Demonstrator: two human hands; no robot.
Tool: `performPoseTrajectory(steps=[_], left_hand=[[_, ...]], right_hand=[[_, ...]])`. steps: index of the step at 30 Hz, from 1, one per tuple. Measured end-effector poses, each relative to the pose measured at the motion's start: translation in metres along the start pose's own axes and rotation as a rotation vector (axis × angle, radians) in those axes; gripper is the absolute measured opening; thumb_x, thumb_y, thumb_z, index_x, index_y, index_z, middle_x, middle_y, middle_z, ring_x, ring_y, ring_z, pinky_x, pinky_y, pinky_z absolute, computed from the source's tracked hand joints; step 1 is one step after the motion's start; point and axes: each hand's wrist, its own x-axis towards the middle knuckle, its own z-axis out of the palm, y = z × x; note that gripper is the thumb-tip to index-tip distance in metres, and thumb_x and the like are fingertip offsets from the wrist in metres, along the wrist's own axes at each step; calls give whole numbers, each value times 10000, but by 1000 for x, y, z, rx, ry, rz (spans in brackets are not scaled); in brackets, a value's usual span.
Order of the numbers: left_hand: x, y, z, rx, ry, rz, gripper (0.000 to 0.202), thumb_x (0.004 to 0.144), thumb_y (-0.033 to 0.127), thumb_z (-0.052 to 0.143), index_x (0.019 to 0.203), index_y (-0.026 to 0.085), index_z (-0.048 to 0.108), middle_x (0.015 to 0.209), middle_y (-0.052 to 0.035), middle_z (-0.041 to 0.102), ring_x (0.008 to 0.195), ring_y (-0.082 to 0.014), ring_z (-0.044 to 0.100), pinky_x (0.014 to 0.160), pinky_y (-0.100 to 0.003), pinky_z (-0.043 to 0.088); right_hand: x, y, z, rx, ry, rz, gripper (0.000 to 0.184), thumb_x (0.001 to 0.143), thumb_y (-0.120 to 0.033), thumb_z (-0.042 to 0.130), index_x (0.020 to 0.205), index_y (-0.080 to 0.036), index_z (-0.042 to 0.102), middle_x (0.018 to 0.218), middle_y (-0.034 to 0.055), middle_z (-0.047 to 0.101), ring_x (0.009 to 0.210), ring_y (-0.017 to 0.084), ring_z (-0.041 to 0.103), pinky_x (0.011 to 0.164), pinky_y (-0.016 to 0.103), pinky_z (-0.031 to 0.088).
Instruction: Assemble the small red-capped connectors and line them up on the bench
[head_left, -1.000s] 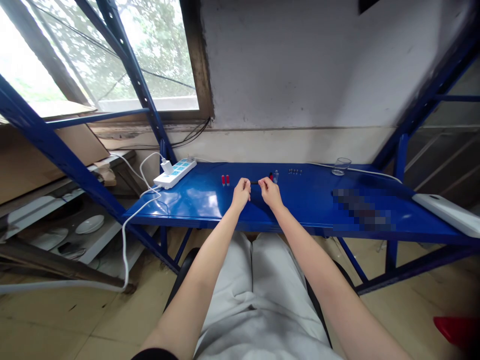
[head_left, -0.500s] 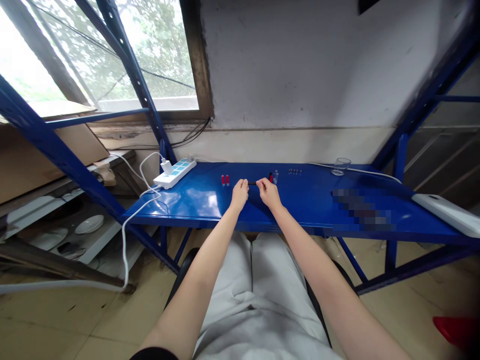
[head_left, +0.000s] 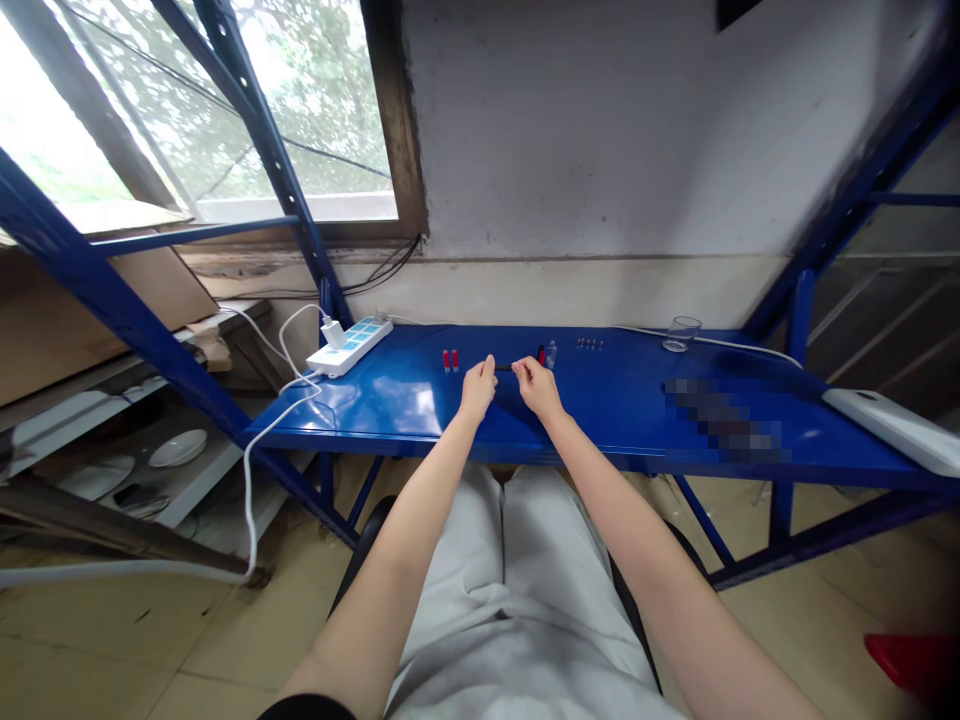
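My left hand (head_left: 478, 390) is closed around one end of a thin dark stick-like object (head_left: 504, 367), with the thumb pointing up. At its other end, the fingers of my right hand (head_left: 537, 385) pinch it. Its exact kind is too small to make out. Both hands are above the blue table (head_left: 600, 410). Two small red-and-white tubes (head_left: 450, 361) stand to the left of my left hand. Just behind my right hand are a small red and black item (head_left: 541, 355) and a little clear bottle (head_left: 552, 354), both partly covered by the fingers.
Several tiny metallic pieces (head_left: 589, 344) are lined up farther right, before a clear glass (head_left: 681, 335). A white power strip (head_left: 349, 346) with a cable lies at the left end. At the right edge is a white flat object (head_left: 896, 428), near a blurred-out patch (head_left: 724, 418).
My left thumb has lifted slightly and the left hand has tilted a little. My right hand keeps its pinch in nearly the same place.
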Motion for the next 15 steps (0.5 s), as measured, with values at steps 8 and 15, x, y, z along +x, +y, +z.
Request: performPoseTrajectory(steps=[8, 15], left_hand=[[-1, 1, -1, -51, -6, -34, 408, 815, 515, 439, 600, 173, 385, 453, 65, 336, 345, -31, 291, 347, -178, 228], [-3, 5, -2, -55, -71, 69, 135, 839, 292, 470, 814, 160, 482, 610, 49, 505, 345, -13, 390, 364, -154, 288]], right_hand=[[-1, 0, -2, 20, -19, 10, 318, 872, -448, 326, 752, -206, 494, 575, 8, 505, 510, 139, 467, 535, 249, 347], [1, 11, 5, 159, -19, 40, 296, 838, -415, 404, 1025, -194, 465, 921, 79, 592, 663, 147, 554, 635, 272, 428]])
